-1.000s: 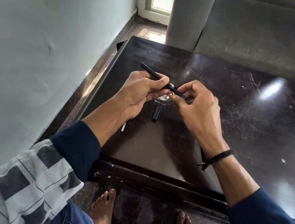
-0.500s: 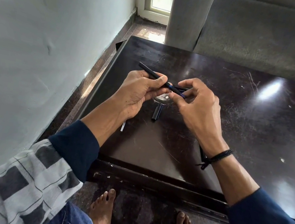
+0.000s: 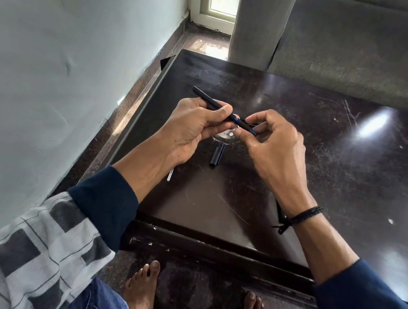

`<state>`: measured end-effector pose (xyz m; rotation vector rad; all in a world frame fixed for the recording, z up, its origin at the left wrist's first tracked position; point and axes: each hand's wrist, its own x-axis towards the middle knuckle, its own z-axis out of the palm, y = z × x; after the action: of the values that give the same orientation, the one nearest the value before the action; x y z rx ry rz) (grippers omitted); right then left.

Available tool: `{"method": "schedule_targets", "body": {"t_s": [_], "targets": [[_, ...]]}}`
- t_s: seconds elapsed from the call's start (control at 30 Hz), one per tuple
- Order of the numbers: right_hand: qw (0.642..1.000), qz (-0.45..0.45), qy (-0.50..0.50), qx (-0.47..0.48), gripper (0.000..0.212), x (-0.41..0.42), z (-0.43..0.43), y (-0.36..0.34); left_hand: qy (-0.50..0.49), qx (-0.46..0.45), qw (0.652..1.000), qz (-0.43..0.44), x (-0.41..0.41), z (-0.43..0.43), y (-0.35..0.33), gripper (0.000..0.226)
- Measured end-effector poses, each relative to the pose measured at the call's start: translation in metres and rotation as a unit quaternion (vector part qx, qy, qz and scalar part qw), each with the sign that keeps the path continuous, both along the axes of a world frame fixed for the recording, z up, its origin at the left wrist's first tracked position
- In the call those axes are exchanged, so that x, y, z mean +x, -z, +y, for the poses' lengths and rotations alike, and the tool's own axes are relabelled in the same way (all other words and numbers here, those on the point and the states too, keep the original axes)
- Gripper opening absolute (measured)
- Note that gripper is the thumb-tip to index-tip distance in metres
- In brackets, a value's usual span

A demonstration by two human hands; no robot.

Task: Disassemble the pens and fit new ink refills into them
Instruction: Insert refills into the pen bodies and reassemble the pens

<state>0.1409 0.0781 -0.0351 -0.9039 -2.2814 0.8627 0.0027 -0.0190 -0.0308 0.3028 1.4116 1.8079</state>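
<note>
My left hand grips a black pen barrel that slants up to the left above the dark table. My right hand pinches the pen's front section, which shows blue bands at the joint. Both hands hover over the table, nearly touching. Below them a black pen cap lies on the table. A thin clear refill tube lies by my left wrist, mostly hidden under it.
A small shiny round object sits on the table under the hands. A pale wall runs along the left. A grey sofa stands behind the table. My bare feet rest on the floor below the table's near edge.
The hands have stayed in place. A blue band now shows at the joint between barrel and front section, and my right fingers have shifted slightly on the tip.
</note>
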Motion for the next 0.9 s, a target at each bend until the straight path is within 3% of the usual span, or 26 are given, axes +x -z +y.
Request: {"method": "schedule_targets", "body": {"t_s": [0.27,0.53,0.9], "targets": [[1.0,-0.006,0.007,-0.008,0.009,-0.0007,-0.0002,-0.0006,0.003,-0.004,1.0,0.001,0.0019,-0.0003,-0.0001,0.016],[1.0,-0.001,-0.005,0.009,0.022,-0.0005,-0.001,0.0012,0.0,-0.006,1.0,0.004,0.0015,-0.0006,-0.0001,0.02],[1.0,0.0,-0.002,-0.018,0.008,-0.0025,0.0,0.0028,0.008,-0.012,1.0,0.012,0.0032,-0.0006,-0.0007,0.008]]}}
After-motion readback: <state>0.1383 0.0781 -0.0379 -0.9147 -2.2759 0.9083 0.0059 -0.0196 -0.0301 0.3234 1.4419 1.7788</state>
